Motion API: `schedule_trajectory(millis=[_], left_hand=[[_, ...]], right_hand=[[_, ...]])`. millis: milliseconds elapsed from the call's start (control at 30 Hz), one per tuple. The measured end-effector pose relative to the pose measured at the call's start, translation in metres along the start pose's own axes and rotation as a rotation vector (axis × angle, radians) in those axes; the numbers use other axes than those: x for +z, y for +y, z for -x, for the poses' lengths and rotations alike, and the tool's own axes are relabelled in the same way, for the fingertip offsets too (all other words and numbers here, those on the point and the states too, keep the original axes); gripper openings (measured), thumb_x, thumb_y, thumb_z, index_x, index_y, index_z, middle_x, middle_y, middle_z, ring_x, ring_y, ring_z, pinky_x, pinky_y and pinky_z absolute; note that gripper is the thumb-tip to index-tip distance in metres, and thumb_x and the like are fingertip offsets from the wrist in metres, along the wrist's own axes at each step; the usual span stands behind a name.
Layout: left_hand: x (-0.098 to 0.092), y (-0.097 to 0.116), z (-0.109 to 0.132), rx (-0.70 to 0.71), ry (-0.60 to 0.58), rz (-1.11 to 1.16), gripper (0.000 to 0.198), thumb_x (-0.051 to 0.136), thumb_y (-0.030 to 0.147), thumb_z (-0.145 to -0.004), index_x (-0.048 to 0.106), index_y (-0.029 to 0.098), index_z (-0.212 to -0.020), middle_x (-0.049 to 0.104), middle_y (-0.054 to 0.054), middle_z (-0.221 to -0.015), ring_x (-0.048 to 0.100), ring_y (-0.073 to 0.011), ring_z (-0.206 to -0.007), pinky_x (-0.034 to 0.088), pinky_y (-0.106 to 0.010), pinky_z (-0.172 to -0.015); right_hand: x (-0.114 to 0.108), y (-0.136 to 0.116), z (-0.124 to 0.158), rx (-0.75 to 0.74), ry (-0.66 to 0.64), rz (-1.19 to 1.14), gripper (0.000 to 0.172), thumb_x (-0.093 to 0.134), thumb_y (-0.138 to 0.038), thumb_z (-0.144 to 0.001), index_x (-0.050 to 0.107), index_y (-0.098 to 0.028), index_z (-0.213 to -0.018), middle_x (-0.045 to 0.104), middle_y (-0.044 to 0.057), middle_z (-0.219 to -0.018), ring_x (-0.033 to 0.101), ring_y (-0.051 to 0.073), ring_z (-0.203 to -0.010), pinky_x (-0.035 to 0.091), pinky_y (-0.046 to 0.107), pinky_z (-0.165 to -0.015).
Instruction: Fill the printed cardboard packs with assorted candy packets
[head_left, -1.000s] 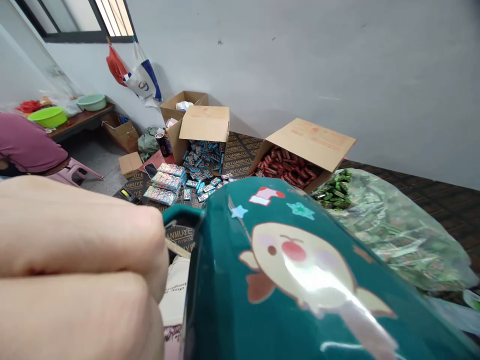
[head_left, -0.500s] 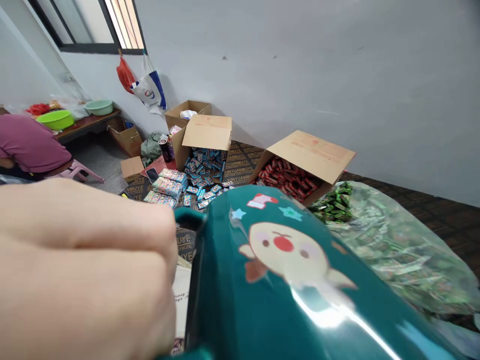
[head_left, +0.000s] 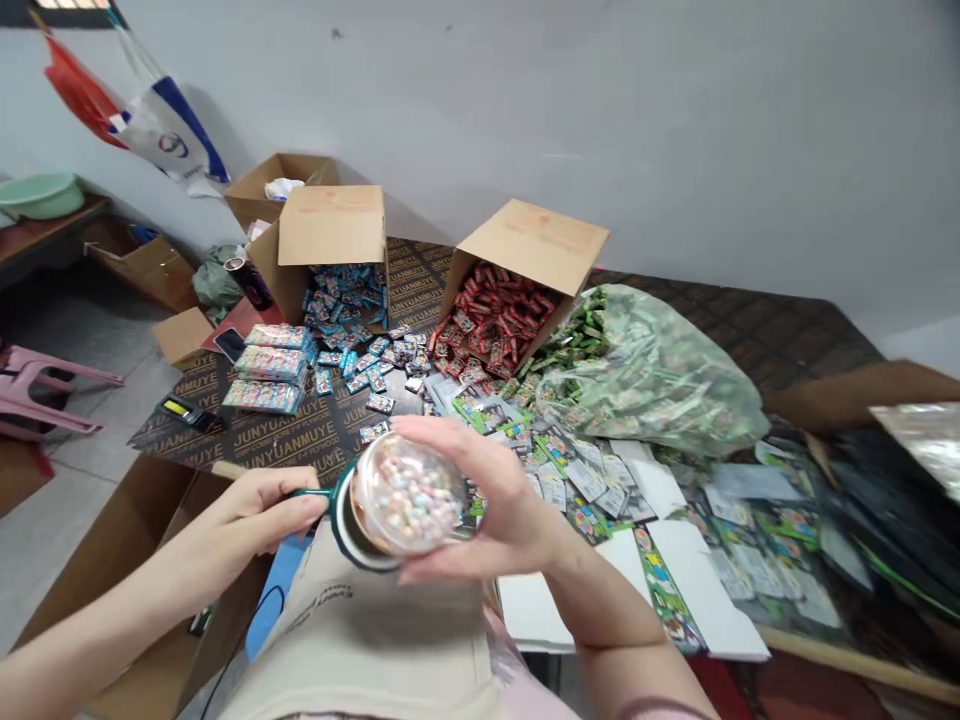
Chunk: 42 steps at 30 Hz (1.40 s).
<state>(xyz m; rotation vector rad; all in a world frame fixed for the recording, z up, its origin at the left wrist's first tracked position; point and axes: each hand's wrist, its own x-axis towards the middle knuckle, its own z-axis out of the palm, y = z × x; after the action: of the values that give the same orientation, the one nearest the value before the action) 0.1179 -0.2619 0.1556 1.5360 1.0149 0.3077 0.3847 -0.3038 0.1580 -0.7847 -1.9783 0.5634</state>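
My left hand is closed on the handle of a dark green mug with a white inside, held low in front of my body. Its mouth is partly uncovered, facing me. Curled around a clear domed lid with small pastel beads inside is my right hand. The lid sits tilted at the mug's mouth; whether it touches the rim I cannot tell. A beige apron with printed lettering lies behind the mug.
Open cartons hold blue packets and red packets. A translucent bag of green packets lies to the right. Wrapped stacks, flat printed packs and white card are on the table. A pink stool stands left.
The mug has come down from close before the camera to waist height, still in my left hand. My right hand and the beaded lid are now in view. The view has turned rightward and down.
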Motion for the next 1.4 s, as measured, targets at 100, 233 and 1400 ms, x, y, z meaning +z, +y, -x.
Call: schedule_trajectory(millis=[100,233,1400], left_hand=[[0.001,-0.025,-0.010,-0.028,0.091,0.006,0.042,0.053,0.055,-0.083,0.046,0.018,-0.063,0.038,0.002,-0.061,0.033,-0.0122,-0.058,0.028,-0.024,-0.051],[-0.001,-0.047,-0.027,-0.054,0.140,0.020,0.045,0.054,0.056,-0.080,0.042,0.018,-0.059,0.032,0.004,-0.057,0.026,-0.0107,-0.054,0.022,-0.024,-0.049],[-0.416,-0.234,-0.292,-0.044,0.827,0.397,0.028,0.061,0.037,-0.063,0.046,0.017,-0.050,0.042,0.003,-0.051,0.031,-0.0073,-0.045,0.019,-0.022,-0.043]], right_hand=[[0.018,0.013,-0.008,0.085,-0.111,0.107,0.078,0.075,-0.044,-0.074,0.039,-0.016,-0.136,0.056,0.016,-0.131,0.053,0.025,-0.123,0.045,0.038,-0.103],[0.046,0.030,-0.008,0.231,-0.236,0.234,0.078,0.077,-0.045,-0.071,0.042,-0.017,-0.135,0.054,0.017,-0.131,0.055,0.028,-0.120,0.049,0.041,-0.096],[0.169,0.324,-0.256,0.434,-0.500,0.734,0.054,0.044,-0.045,-0.094,0.041,-0.020,-0.142,0.041,0.019,-0.147,0.044,0.031,-0.132,0.039,0.050,-0.104]])
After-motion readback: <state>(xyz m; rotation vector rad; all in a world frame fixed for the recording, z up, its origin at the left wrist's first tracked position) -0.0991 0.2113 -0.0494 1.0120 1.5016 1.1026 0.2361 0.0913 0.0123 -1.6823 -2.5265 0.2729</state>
